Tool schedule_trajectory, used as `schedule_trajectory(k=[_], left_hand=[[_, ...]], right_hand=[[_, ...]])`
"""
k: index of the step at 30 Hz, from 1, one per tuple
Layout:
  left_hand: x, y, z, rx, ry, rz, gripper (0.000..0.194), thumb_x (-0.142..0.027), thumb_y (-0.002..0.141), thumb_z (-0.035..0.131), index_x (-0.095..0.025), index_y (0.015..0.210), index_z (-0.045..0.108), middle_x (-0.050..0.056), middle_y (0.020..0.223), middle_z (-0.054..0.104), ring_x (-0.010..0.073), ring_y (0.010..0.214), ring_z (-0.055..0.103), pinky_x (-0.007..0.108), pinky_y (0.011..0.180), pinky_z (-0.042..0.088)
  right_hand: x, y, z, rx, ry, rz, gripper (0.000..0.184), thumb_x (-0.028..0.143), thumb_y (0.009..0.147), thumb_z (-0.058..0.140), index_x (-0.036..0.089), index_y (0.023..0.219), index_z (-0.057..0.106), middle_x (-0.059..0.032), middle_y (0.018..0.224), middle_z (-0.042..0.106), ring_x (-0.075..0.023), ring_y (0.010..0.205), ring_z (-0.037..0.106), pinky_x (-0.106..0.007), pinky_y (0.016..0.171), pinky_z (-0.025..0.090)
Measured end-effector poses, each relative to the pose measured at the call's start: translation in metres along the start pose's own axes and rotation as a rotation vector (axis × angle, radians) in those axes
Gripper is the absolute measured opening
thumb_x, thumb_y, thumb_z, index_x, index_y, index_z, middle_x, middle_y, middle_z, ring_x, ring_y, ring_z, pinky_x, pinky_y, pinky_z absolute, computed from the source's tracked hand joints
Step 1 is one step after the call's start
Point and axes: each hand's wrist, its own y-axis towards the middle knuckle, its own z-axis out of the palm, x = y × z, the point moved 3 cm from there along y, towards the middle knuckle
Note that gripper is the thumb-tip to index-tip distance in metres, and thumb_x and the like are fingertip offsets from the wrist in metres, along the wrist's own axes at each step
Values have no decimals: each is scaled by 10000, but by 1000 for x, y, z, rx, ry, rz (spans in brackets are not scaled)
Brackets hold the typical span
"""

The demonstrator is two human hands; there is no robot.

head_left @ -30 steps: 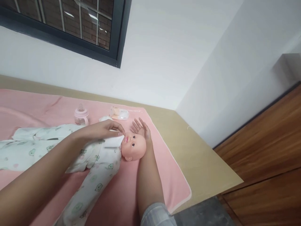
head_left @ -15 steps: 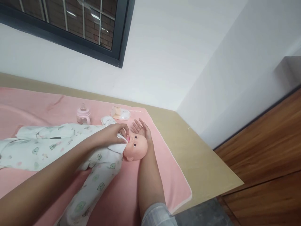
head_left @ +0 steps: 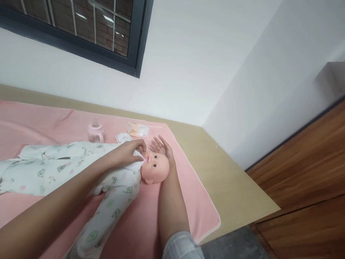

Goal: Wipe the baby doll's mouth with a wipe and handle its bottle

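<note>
Toward the centre of the desk [head_left: 229, 176], on a pink blanket [head_left: 201, 205], lies a clothed doll [head_left: 120, 183], face up, its body stretching to 9 o'clock from its head [head_left: 159, 174] and one sleeve running off toward 8 o'clock. The left hand [head_left: 132, 153], at 10 o'clock from the head, has finger and thumb pinched on a white cloth [head_left: 137, 165], possibly a tissue; its gathered edge reaches up beside the doll's mouth. The right hand [head_left: 164, 148], at 1 o'clock, is palm up with fingers extended and grasps nothing. Its forearm passes under the near rim of the head; whether it bears the weight cannot be told.

At 10 o'clock stands a pink-topped bottle [head_left: 95, 132]; at 11 o'clock lies a small packet [head_left: 138, 129].

Handling, as judged: the head looks hard, smooth and apt to roll, so it is best cupped from beneath at the nape. The clothed body should be light, with loose fabric that could slip under a grip. The cloth appears thin and limp, best taken by an edge between fingertips.
</note>
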Motion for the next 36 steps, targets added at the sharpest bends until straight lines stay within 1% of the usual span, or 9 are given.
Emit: schedule_trajectory(k=[4, 9, 14, 19, 22, 26, 31, 33, 36], left_hand=[[3, 0, 3, -15, 35, 23, 224, -335, 678, 592, -211, 845, 508, 54, 900, 677, 266, 898, 625, 360, 779, 454], [1, 1, 0, -99, 110, 62, 160, -293, 690, 567, -209, 806, 496, 48, 882, 664, 260, 871, 620, 342, 758, 437], [-3, 1, 2, -108, 177, 122, 90, -239, 741, 525, -217, 824, 499, 16, 856, 658, 233, 817, 620, 306, 709, 414], [-6, 0, 4, -150, 272, 101, 42, -214, 761, 497, -222, 800, 507, 20, 843, 648, 244, 808, 592, 308, 691, 391], [-7, 0, 6, -143, 315, 81, 46, -215, 774, 476, -223, 798, 515, 37, 849, 647, 254, 825, 586, 314, 682, 387], [-6, 1, 5, -142, 297, 77, 51, -235, 784, 468, -222, 804, 514, 35, 859, 658, 251, 812, 596, 315, 681, 392], [-8, 0, 1, -156, 195, 125, 62, -259, 796, 497, -224, 848, 501, 22, 899, 665, 237, 849, 607, 311, 743, 405], [-10, -1, 2, -133, 172, 130, 78, -274, 797, 511, -225, 857, 505, 21, 909, 666, 236, 859, 609, 309, 749, 407], [-15, -3, 5, -77, 180, 101, 102, -286, 795, 503, -226, 877, 510, 27, 900, 669, 249, 860, 614, 313, 728, 411]], right_hand=[[0, 0, 0, -2, -5, 22, 446, 453, 789, 601, 310, 1209, 559, -41, 1301, 587, -190, 1181, 569, -431, 1041, 434], [1, 1, 0, 1, -22, -1, 411, 454, 800, 580, 272, 1168, 589, -60, 1222, 626, -195, 1145, 583, -425, 1016, 456], [0, -1, 2, 9, -2, -4, 436, 448, 797, 594, 311, 1210, 563, -41, 1267, 606, -181, 1160, 581, -413, 1030, 445], [-1, 0, -1, 10, 20, 3, 486, 453, 786, 603, 322, 1249, 536, -40, 1281, 599, -183, 1149, 590, -423, 1040, 432], [-1, 0, -2, 6, 13, 1, 486, 452, 785, 603, 316, 1247, 536, -43, 1269, 605, -186, 1148, 591, -426, 1038, 433], [-1, 0, -2, 16, 2, -1, 461, 436, 786, 609, 306, 1224, 550, -48, 1250, 615, -189, 1148, 591, -428, 1028, 446], [-2, 0, -2, 14, 5, 20, 441, 439, 804, 586, 295, 1219, 551, -53, 1239, 616, -196, 1159, 584, -434, 1018, 461], [-1, -1, -1, 16, 5, 23, 434, 432, 808, 582, 293, 1218, 551, -54, 1248, 611, -196, 1162, 584, -436, 1018, 461], [2, -4, 3, 19, 7, 14, 447, 425, 800, 602, 300, 1225, 545, -50, 1267, 602, -193, 1175, 579, -439, 1034, 447]])
